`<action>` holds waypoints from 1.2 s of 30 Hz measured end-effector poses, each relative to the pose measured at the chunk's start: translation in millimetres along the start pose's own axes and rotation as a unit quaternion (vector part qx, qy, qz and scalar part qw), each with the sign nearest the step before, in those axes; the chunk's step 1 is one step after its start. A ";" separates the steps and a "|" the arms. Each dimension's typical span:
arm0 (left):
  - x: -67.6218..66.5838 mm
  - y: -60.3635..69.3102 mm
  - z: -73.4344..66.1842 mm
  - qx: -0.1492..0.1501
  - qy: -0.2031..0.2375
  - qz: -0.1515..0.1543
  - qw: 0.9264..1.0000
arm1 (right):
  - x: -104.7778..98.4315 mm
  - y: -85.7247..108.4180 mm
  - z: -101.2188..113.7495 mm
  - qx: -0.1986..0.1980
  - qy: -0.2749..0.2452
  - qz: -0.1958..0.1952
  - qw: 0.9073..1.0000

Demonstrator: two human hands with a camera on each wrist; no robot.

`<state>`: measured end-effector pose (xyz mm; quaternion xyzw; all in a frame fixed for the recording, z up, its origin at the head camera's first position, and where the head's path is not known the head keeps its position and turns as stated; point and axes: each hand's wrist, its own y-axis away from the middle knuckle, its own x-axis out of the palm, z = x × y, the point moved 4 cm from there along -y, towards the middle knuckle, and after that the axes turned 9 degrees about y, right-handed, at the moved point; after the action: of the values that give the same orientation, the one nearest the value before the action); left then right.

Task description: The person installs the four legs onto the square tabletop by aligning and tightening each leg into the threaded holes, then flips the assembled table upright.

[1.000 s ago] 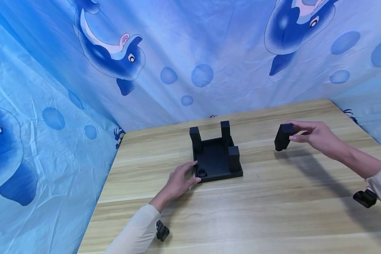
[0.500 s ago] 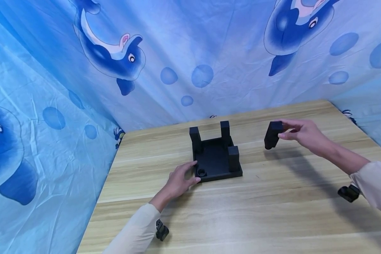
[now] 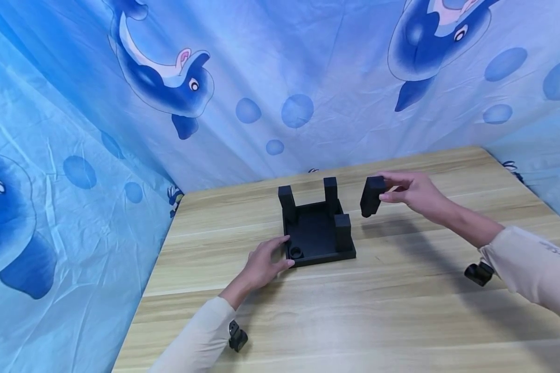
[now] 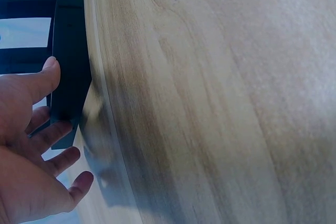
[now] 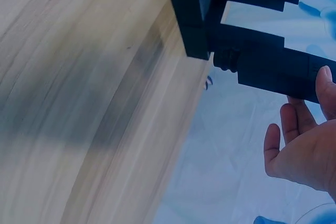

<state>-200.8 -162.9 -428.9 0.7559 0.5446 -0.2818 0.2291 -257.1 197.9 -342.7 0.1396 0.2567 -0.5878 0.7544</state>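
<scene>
A black square base (image 3: pixel 312 233) with a raised rim lies on the table, like a small upturned table. Upright black legs stand at its far-left (image 3: pixel 287 203), far-right and near-right corners. A round socket (image 3: pixel 296 252) shows at its near-left corner. My left hand (image 3: pixel 261 265) holds that corner, thumb on the front edge and fingers at the left side. To the right of the base, my right hand (image 3: pixel 417 194) pinches another black leg (image 3: pixel 372 196) near its top, above the table and slightly tilted. A threaded end (image 5: pixel 226 60) points downward from this leg, apart from the base.
The wooden table (image 3: pixel 336 316) has a light grain. Blue cloth (image 3: pixel 280 77) with printed dolphins hangs behind it and at both sides. Small black cameras sit at the left wrist (image 3: pixel 237 336) and the right wrist (image 3: pixel 479 273).
My right hand has moved left with the leg, from well right of the base to close beside it. My left hand and the base have stayed in place.
</scene>
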 end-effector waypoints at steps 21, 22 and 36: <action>-0.4 0.4 -0.1 -0.001 0.002 -0.001 1.000 | 33.3 -19.7 43.4 -0.006 -0.013 0.018 1.000; -0.4 0.3 -0.4 -0.001 0.004 -0.001 1.000 | 34.9 -20.7 44.9 -0.007 -0.017 0.018 1.000; -0.7 -0.4 2.4 0.002 0.006 -0.004 1.000 | 69.3 -29.5 69.6 -0.049 -0.059 0.052 0.996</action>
<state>-201.8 -164.9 -430.2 0.7556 0.5486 -0.2794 0.2237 -257.5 97.8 -320.6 0.0806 0.2322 -0.5421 0.8036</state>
